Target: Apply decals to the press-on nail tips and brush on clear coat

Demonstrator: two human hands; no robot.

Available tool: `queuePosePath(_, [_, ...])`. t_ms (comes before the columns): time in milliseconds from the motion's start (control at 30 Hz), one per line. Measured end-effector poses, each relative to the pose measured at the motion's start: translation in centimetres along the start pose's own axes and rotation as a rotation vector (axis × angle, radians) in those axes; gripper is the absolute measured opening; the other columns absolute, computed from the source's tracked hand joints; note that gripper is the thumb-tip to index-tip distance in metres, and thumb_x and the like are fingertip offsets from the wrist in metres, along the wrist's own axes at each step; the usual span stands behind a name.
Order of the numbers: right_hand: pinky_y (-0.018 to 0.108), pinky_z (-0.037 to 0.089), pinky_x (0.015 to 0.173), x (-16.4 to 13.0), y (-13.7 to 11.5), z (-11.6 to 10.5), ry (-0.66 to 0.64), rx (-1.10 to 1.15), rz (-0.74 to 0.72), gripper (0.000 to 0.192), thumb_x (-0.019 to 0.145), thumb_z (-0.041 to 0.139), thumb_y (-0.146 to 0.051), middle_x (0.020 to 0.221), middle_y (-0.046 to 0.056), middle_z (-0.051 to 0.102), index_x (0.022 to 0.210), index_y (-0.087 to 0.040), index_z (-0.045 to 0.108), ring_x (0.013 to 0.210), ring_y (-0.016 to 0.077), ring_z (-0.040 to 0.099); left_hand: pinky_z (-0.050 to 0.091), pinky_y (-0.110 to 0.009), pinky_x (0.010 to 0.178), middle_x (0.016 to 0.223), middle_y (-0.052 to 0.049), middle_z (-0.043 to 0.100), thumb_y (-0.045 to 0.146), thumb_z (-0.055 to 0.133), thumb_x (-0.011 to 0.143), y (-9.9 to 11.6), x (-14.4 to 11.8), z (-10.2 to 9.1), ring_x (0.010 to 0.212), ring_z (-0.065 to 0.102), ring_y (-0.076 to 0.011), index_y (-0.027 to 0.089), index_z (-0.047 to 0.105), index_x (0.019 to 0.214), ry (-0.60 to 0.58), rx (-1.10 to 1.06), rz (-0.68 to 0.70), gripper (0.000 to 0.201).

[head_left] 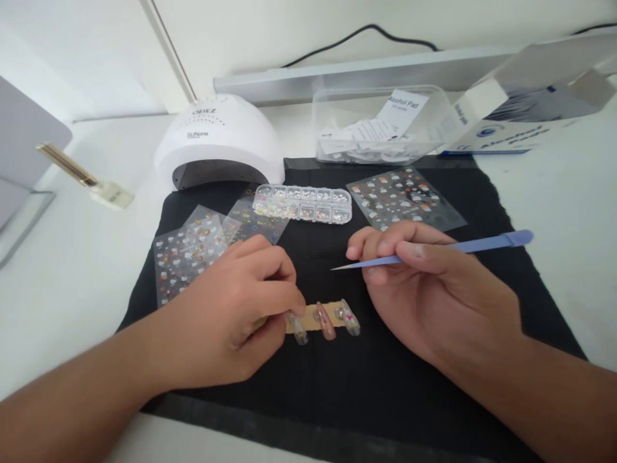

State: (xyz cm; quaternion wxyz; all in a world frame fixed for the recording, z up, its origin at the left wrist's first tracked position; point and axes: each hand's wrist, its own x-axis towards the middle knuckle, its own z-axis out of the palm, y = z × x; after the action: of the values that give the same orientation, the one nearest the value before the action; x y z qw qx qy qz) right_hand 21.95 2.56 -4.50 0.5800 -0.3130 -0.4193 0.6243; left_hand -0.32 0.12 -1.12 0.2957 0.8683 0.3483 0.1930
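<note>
Left hand (236, 308) pinches the strip (318, 317) of three decorated nails (326, 321); right hand (424, 283) pinches tweezers (434, 251), tip empty, above.

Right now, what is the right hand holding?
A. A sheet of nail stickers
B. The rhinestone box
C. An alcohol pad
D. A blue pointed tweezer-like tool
D: the right hand pinches a slim blue pointed tool, its tip aimed left above the strip of press-on nails, while the sticker sheets and rhinestone box lie untouched on the black mat.
</note>
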Motion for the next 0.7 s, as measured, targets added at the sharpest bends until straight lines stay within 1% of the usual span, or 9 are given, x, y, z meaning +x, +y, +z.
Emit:
queuePosePath(133, [0.029, 0.051, 0.071, 0.0, 0.0, 0.0, 0.001, 0.008, -0.005, 0.017, 0.078, 0.069, -0.018, 0.057, 0.0, 0.062, 0.064, -0.021, 0.078, 0.059, 0.0132, 0.056, 0.038, -0.035, 0.077, 0.09, -0.002, 0.059, 0.004, 0.051, 0.089, 0.2, 0.0, 0.2, 0.084, 0.05, -0.0179, 0.021, 0.069, 0.089, -0.003, 0.018, -0.009, 0.025])
queuePosePath(233, [0.029, 0.051, 0.071, 0.0, -0.1, 0.0, 0.006, 0.014, 0.0, 0.017, 0.078, 0.069, -0.017, 0.056, 0.0, 0.061, 0.064, -0.021, 0.078, 0.058, 0.0134, 0.055, 0.04, -0.035, 0.079, 0.092, -0.003, 0.06, 0.003, 0.051, 0.086, 0.3, -0.2, -0.2, 0.084, 0.051, -0.0177, 0.02, 0.07, 0.096, 0.022, 0.025, -0.003, 0.027])
queuePosePath(300, [0.03, 0.051, 0.071, 0.0, -0.1, 0.0, 0.01, 0.014, 0.012, 0.018, 0.078, 0.068, -0.018, 0.056, 0.0, 0.061, 0.064, -0.022, 0.078, 0.058, 0.014, 0.054, 0.043, -0.034, 0.08, 0.096, -0.003, 0.061, 0.004, 0.052, 0.086, 0.1, -0.3, -0.8, 0.088, 0.054, -0.0178, 0.019, 0.068, 0.103, 0.1, 0.033, -0.007, 0.028])
queuePosePath(367, [0.031, 0.051, 0.07, 0.0, -0.2, -0.1, 0.017, 0.017, 0.019, 0.017, 0.079, 0.068, -0.019, 0.056, 0.001, 0.06, 0.065, -0.023, 0.078, 0.059, 0.0148, 0.054, 0.045, -0.035, 0.082, 0.098, -0.004, 0.062, 0.009, 0.054, 0.087, -0.5, -0.4, -1.6, 0.092, 0.057, -0.0194, 0.018, 0.066, 0.103, 0.225, 0.079, -0.056, 0.022])
queuePosePath(433, [0.031, 0.051, 0.07, 0.0, -0.2, -0.1, 0.018, 0.023, 0.017, 0.016, 0.079, 0.069, -0.02, 0.057, 0.001, 0.059, 0.065, -0.023, 0.078, 0.059, 0.0146, 0.053, 0.047, -0.038, 0.085, 0.097, -0.005, 0.062, 0.016, 0.056, 0.088, -1.5, -0.3, -2.2, 0.095, 0.058, -0.0223, 0.018, 0.064, 0.1, 0.339, 0.183, -0.17, 0.014])
queuePosePath(500, [0.03, 0.051, 0.07, 0.0, -0.2, -0.2, 0.01, 0.028, 0.013, 0.014, 0.079, 0.071, -0.022, 0.058, 0.001, 0.059, 0.066, -0.023, 0.078, 0.06, 0.0142, 0.054, 0.048, -0.044, 0.091, 0.1, -0.007, 0.063, 0.023, 0.055, 0.089, -2.6, -0.2, -2.7, 0.099, 0.059, -0.027, 0.017, 0.064, 0.104, 0.414, 0.329, -0.296, 0.018])
queuePosePath(533, [0.03, 0.051, 0.07, 0.0, -0.2, -0.2, 0.005, 0.029, 0.016, 0.013, 0.078, 0.072, -0.023, 0.059, 0.001, 0.06, 0.066, -0.023, 0.078, 0.062, 0.0145, 0.056, 0.048, -0.047, 0.092, 0.103, -0.008, 0.064, 0.025, 0.054, 0.088, -3.1, -0.1, -2.8, 0.102, 0.059, -0.0293, 0.016, 0.064, 0.107, 0.421, 0.389, -0.353, 0.023])
queuePosePath(600, [0.029, 0.051, 0.07, 0.0, -0.3, -0.3, 0.001, 0.028, 0.021, 0.011, 0.078, 0.074, -0.026, 0.061, 0.001, 0.061, 0.068, -0.023, 0.078, 0.068, 0.0154, 0.058, 0.048, -0.052, 0.096, 0.109, -0.011, 0.065, 0.025, 0.051, 0.087, -3.7, 0.1, -2.6, 0.109, 0.058, -0.033, 0.015, 0.064, 0.113, 0.364, 0.459, -0.432, 0.031])
queuePosePath(700, [0.027, 0.051, 0.07, -0.1, -0.4, -0.3, -0.002, 0.016, 0.01, 0.009, 0.077, 0.074, -0.026, 0.062, 0.001, 0.06, 0.069, -0.023, 0.078, 0.071, 0.0154, 0.059, 0.047, -0.058, 0.1, 0.127, -0.014, 0.064, 0.033, 0.054, 0.085, -3.6, 0.5, -1.9, 0.118, 0.056, -0.0379, 0.016, 0.057, 0.133, 0.269, 0.537, -0.513, 0.05])
